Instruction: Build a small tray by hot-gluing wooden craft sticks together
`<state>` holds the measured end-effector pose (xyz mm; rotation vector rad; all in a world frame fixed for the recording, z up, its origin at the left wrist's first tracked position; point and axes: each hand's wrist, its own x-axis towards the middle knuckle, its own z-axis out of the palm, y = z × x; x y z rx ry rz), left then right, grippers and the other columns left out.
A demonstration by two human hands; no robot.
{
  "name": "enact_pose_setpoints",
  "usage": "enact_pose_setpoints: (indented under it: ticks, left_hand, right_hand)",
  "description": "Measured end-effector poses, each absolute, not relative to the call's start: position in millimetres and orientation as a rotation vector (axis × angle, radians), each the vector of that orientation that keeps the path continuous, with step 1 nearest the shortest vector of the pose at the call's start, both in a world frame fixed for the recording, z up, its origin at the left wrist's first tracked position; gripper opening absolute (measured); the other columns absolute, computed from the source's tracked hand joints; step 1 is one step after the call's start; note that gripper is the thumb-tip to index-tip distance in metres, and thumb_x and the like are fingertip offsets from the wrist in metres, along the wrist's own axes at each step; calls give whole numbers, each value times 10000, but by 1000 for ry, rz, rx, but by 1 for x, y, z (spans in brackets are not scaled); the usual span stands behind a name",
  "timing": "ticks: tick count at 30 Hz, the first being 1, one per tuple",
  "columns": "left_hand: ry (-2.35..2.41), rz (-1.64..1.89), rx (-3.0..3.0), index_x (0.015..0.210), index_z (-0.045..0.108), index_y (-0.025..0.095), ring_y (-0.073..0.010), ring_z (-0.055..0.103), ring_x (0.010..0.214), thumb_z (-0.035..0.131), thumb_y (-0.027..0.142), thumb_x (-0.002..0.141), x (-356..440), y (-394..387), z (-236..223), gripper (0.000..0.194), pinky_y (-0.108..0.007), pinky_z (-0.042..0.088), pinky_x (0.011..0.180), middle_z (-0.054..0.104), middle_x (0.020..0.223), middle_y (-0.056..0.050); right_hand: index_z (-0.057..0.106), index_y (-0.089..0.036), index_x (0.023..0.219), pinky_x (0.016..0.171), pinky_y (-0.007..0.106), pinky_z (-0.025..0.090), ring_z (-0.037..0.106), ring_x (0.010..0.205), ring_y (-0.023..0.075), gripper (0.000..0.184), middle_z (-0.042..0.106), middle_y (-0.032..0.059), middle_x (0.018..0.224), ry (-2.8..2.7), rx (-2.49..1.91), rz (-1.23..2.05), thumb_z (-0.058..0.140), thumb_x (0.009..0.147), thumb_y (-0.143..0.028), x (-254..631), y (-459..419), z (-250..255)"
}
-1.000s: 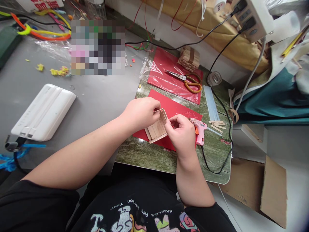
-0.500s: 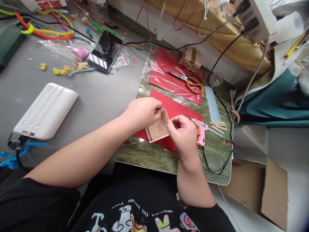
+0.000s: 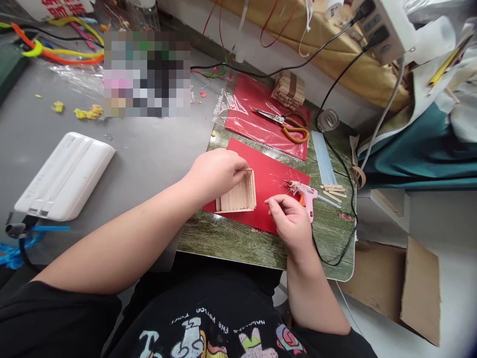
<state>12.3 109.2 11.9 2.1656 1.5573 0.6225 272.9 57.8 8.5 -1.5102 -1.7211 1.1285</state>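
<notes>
My left hand [image 3: 219,171] grips the upper edge of a small open box of wooden craft sticks [image 3: 238,197], which has a slatted bottom and low side walls. The box rests on a red sheet [image 3: 268,171]. Apart from it, to the right, my right hand [image 3: 290,219] is closed in a pinch; whatever its fingertips may hold is too small to make out. Just beyond that hand lies a pink glue gun [image 3: 307,195], its nozzle over the sheet amid thin glue strands.
Scissors [image 3: 285,122] and a craft stick bundle [image 3: 288,90] lie on a wrapped red pack [image 3: 242,109]. Glue sticks [image 3: 323,156], loose sticks [image 3: 333,193] and a glass jar [image 3: 328,120] stand right. A white power bank [image 3: 65,174] sits left. Black cable [image 3: 348,219] loops along the table.
My right hand has let go of the box and moved right, away from it. The box has turned slightly and shifted left, with my left hand still holding it.
</notes>
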Motion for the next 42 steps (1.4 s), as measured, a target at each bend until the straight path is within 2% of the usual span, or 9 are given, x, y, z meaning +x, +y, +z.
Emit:
enact_pose_setpoints:
  ticks: [6, 9, 11, 14, 16, 18, 21, 33, 42]
  left_hand:
    - [1276, 711, 2350, 1076, 793, 227, -215, 713, 947, 651, 366, 1015, 13, 119, 1, 208, -366, 486, 875, 810, 998, -36]
    - [1278, 870, 2335, 1155, 746, 202, -234, 684, 1055, 692, 392, 993, 12, 112, 19, 255, -373, 480, 925, 780, 1150, -75]
    - [1301, 872, 2334, 1083, 738, 199, -234, 666, 1038, 649, 399, 1019, 9, 98, 38, 229, -371, 473, 913, 763, 1110, -76]
    - [1259, 580, 2399, 979, 730, 214, -227, 659, 915, 695, 411, 978, 4, 69, 56, 200, -351, 446, 795, 739, 960, -48]
    - [1273, 476, 2433, 946, 723, 212, -236, 663, 913, 729, 416, 951, 3, 52, 53, 203, -356, 427, 784, 732, 931, -43]
    - [1313, 499, 2426, 996, 716, 214, -242, 671, 970, 721, 410, 963, 5, 40, 41, 199, -363, 422, 813, 743, 985, -52]
    - [1275, 560, 2405, 958, 711, 212, -220, 673, 944, 709, 392, 978, 10, 34, 20, 180, -364, 420, 841, 747, 974, -43]
    - [1112, 729, 2387, 776, 699, 204, -155, 611, 715, 658, 339, 1009, 16, 44, -5, 273, -333, 377, 665, 686, 752, -5]
    - [1110, 738, 2391, 766, 710, 201, -163, 613, 709, 643, 333, 1016, 19, 45, -6, 291, -328, 406, 663, 672, 735, -10]
  right_hand:
    - [735, -237, 1018, 700, 334, 541, 650, 744, 183, 58, 720, 37, 889, -1912, -1421, 929, 704, 976, -263, 290, 43, 3]
    - [754, -242, 1045, 725, 355, 547, 649, 763, 190, 107, 721, 47, 892, -2115, -1229, 733, 692, 972, -193, 293, 53, 15]
    - [764, -242, 1081, 752, 369, 560, 669, 810, 203, 145, 732, 66, 933, -2217, -1081, 735, 689, 971, -186, 292, 59, 21]
    - [764, -232, 1048, 743, 364, 569, 684, 807, 202, 98, 740, 73, 946, -2131, -1142, 915, 699, 979, -256, 286, 57, 22]
    - [737, -221, 985, 623, 315, 543, 654, 670, 165, 148, 728, 47, 854, -1854, -1355, 1176, 671, 1011, -351, 281, 50, 15]
    - [715, -210, 935, 512, 272, 482, 594, 551, 133, 256, 698, 19, 757, -1608, -1483, 1471, 656, 1017, -446, 275, 42, 8]
    - [715, -205, 907, 512, 256, 467, 579, 555, 126, 280, 681, 7, 727, -1496, -1510, 1626, 737, 955, -480, 269, 36, 2]
    - [570, -221, 735, 532, 265, 417, 483, 563, 122, 230, 555, -25, 660, -1936, -1346, 1069, 683, 933, -250, 249, 32, 8]
    - [581, -222, 740, 590, 296, 410, 485, 601, 141, 231, 551, -16, 676, -2026, -1336, 972, 621, 968, -223, 247, 35, 9]
